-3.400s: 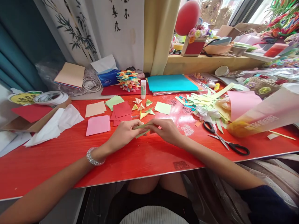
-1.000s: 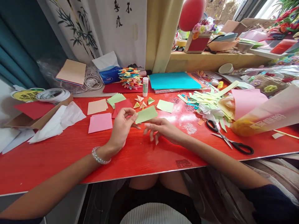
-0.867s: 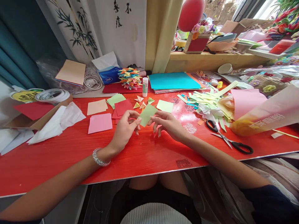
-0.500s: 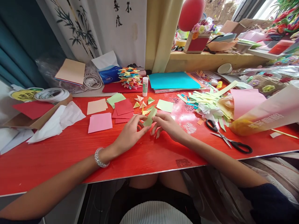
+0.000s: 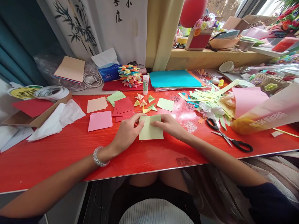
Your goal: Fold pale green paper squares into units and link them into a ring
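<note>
A light green paper square [image 5: 151, 132] lies unfolded near the middle of the red table, a faint crease down it. My left hand [image 5: 128, 129] pinches its upper left edge between thumb and fingers. On the upper right part of the sheet, my right hand [image 5: 169, 125] has its thumb on top and fingers at the edge. Just beyond the hands are several small folded paper pieces [image 5: 143, 102] and another light green square [image 5: 165, 104]. Red squares [image 5: 123, 105], a pink stack [image 5: 100, 120], peach squares [image 5: 96, 105] and green squares [image 5: 116, 97] lie to the left.
Black-handled scissors [image 5: 220, 133] lie open at the right, near paper strips [image 5: 205, 98] and a plastic-wrapped roll [image 5: 268, 112]. A glue stick [image 5: 145, 84] stands behind the folded pieces, beside a multicoloured paper model [image 5: 130, 76]. Crumpled white tissue [image 5: 67, 115] is at the left.
The light green paper, earlier folded and raised between my fingers, is now opened out flat on the table. My hands have moved slightly apart, to its two sides.
</note>
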A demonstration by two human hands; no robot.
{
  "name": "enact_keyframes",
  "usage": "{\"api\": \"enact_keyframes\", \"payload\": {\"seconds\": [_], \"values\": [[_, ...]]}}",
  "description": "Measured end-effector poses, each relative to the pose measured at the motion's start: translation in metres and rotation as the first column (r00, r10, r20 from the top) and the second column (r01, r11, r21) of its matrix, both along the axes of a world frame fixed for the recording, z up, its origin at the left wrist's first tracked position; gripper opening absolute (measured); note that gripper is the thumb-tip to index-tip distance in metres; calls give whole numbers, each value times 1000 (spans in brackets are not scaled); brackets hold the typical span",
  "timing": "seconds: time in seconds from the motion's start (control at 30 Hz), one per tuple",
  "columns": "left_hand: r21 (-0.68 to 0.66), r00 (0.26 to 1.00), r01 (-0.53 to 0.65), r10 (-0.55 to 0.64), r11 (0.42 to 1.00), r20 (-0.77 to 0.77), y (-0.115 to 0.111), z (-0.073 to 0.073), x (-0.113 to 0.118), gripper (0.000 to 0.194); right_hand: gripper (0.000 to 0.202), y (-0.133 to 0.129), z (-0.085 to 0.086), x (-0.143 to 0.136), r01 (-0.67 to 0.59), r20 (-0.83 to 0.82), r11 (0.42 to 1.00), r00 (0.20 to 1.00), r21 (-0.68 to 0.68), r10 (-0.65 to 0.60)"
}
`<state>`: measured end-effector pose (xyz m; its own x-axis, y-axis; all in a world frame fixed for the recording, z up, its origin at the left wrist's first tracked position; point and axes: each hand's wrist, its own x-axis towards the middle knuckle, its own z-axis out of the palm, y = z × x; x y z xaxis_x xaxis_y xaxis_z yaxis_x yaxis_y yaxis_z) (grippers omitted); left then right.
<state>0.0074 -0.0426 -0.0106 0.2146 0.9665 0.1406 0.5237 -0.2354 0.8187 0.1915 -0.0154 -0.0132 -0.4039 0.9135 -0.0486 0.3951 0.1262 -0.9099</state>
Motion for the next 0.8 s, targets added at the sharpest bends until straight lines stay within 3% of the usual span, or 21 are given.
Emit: {"api": "enact_keyframes", "payload": {"seconds": [0.1, 0.17, 0.5, 0.8], "values": [[-36, 982, 20, -13, 999, 187, 4, -1, -3, 34, 24, 3, -2, 2, 17, -115, 999, 993, -44, -22], [-40, 973, 17, -7, 999, 230, 5, -1, -5, 33, 26, 4, -1, 1, 25, -235, 996, 971, -83, -44], [83, 974, -69, 49, 994, 222, 2, 3, -7, 38, 21, 3, 3, 3, -1, -462, 973, 880, -230, -108], [117, 984, 100, -116, 988, 134, 6, -1, -11, 30, 22, 4, 1, 3, -14, -483, 969, 869, -248, -111]]}}
